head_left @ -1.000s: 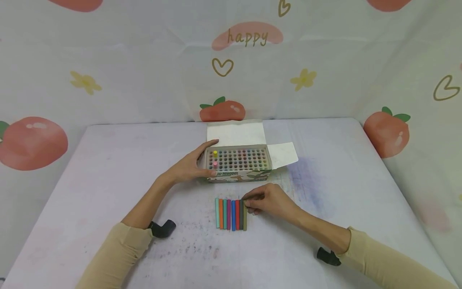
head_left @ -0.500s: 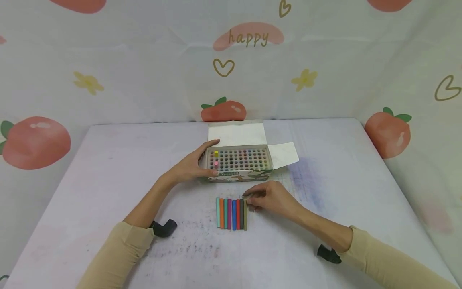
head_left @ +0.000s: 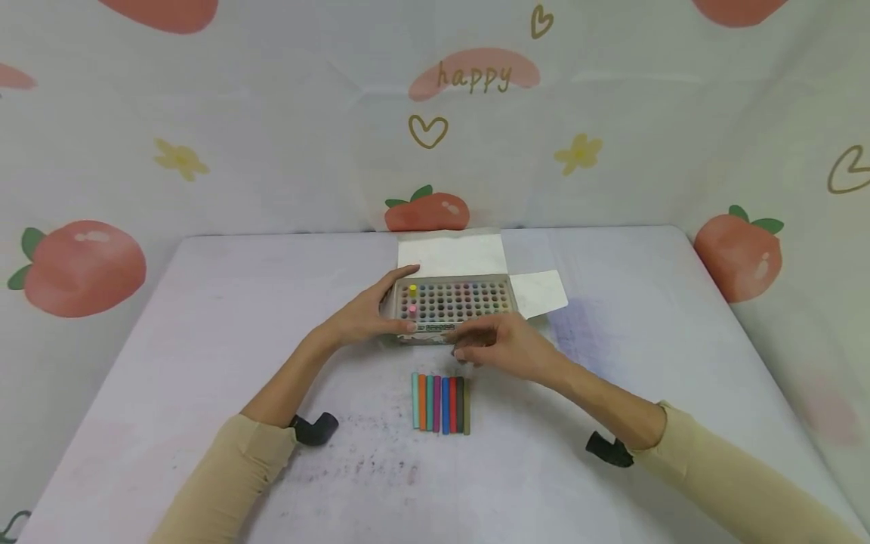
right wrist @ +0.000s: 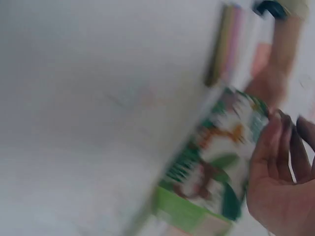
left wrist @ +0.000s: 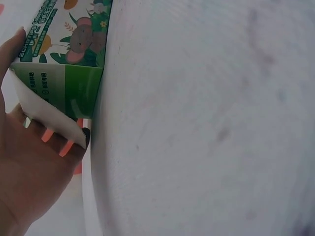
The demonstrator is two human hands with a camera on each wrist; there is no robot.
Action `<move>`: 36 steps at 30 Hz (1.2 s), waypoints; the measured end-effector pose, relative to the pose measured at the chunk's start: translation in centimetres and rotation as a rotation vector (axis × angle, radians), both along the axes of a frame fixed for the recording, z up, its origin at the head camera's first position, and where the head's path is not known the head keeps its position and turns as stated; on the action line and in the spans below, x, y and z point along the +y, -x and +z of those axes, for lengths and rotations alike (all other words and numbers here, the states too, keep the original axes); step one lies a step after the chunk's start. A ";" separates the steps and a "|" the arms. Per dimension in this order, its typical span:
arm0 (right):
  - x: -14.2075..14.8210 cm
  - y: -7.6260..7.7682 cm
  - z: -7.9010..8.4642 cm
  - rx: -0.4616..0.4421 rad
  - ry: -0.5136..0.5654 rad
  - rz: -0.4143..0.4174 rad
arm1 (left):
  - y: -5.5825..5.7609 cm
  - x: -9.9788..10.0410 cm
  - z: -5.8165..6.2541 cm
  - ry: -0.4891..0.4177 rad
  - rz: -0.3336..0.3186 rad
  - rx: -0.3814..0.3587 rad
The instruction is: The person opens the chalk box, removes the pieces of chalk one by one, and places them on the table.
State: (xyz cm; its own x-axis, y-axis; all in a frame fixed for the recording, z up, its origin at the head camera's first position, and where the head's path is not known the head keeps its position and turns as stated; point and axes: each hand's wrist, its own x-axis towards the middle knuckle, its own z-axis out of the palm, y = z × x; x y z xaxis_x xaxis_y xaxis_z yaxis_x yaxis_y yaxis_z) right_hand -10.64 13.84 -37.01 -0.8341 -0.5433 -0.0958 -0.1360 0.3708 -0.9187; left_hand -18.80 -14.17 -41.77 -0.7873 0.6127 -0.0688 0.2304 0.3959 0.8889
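My left hand (head_left: pixel 363 313) grips the left end of an open chalk box (head_left: pixel 423 339), thumb at the front edge and index finger at the back corner. In the left wrist view, the box (left wrist: pixel 81 37) shows a printed animal and a green end, with fingers behind a white flap. A yellow chalk stick (head_left: pixel 412 290) and a pink chalk stick (head_left: pixel 412 310) stand in its holed rack. My right hand (head_left: pixel 510 347) hovers before the box's front, fingers loosely bent, with no chalk visible in them. Nearer me lies a row of several coloured chalk sticks (head_left: pixel 445 404).
The box's back flap (head_left: pixel 451 255) stands raised, and its side flap (head_left: pixel 539 292) spreads out to the right. Chalk smudges mark the white tabletop (head_left: pixel 353 483). Behind it hangs a printed cloth (head_left: pixel 306 151). Each wrist has a black mount under the sleeve.
My right hand has left the olive end of the chalk row and moved up and forward to the box's front. The row looks the same. My left hand keeps its grip.
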 end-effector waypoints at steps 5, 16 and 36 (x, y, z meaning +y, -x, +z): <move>0.0 1.5 1.9 0.039 0.002 -0.015 | -0.1 0.0 0.1 -0.002 0.011 -0.030; -1.0 3.7 2.2 0.119 -0.005 -0.075 | 0.0 0.0 -0.1 -0.010 0.011 -0.044; -4.0 6.0 0.2 0.143 -0.033 -0.023 | 0.0 0.0 0.0 -0.002 -0.005 -0.037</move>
State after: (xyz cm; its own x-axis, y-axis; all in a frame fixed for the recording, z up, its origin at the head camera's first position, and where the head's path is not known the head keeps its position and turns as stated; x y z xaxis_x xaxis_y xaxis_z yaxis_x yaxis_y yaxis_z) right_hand -16.67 9.86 -36.84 -0.8527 -0.5223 0.0070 -0.2555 0.4053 -0.8778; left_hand -18.84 -14.21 -41.79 -0.7815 0.6164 -0.0965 0.1996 0.3935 0.8974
